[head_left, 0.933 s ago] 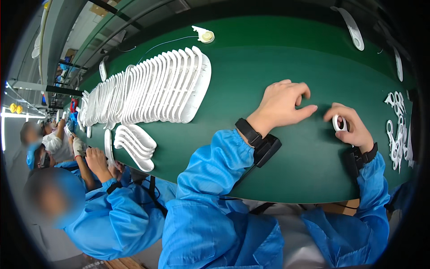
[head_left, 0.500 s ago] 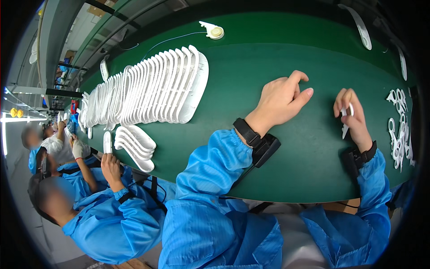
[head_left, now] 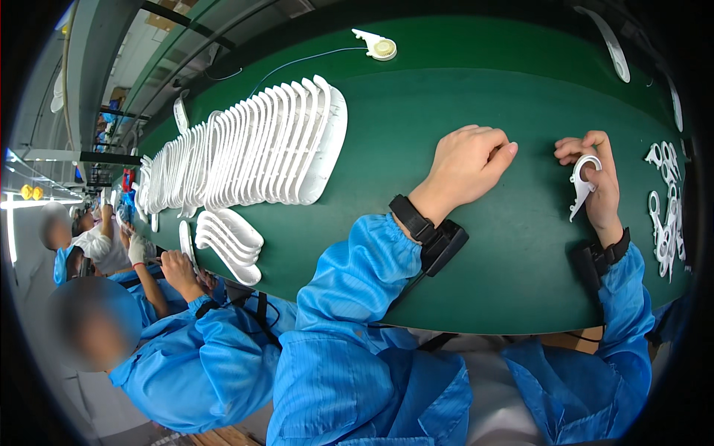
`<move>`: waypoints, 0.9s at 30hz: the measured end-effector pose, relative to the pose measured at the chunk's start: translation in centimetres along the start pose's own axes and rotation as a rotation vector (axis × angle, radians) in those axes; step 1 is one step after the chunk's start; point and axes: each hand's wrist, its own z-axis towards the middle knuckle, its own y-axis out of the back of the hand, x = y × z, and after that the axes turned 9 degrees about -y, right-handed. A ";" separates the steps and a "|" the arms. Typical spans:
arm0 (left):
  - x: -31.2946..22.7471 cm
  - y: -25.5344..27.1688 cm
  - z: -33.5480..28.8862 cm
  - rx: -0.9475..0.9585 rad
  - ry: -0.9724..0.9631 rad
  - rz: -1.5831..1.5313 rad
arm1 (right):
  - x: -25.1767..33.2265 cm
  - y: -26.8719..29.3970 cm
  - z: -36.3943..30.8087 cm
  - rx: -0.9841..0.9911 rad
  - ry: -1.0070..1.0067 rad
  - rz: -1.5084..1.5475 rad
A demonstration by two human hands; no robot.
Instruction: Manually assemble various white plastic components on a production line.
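Observation:
My right hand (head_left: 604, 186) holds a white plastic ring part (head_left: 584, 182) with a pointed tail. The thumb lies at the ring and the other fingers are partly bent, with the tail pointing down. To its left, my left hand (head_left: 468, 163) is held over the green table (head_left: 513, 260), its fingers curled in and the thumb alongside them. Nothing shows in the left hand, though its palm is hidden. Similar white ring parts (head_left: 664, 215) lie in a loose group at the right, beyond my right hand.
A long row of curved white plastic shells (head_left: 260, 141) stands at the left, with several nested shells (head_left: 230, 245) nearer. A white part with a round cream disc (head_left: 381, 48) and a thin cable lies at the back. A co-worker's hand (head_left: 181, 271) is beside the nested shells.
My right hand has turned, so the ring part now shows its open round face. My left index finger has curled in from a more stretched position. The view has shifted slightly.

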 end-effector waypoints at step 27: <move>0.8 -0.1 -0.3 0.026 -0.031 0.050 | 0.8 -0.8 0.1 0.206 -0.069 -0.429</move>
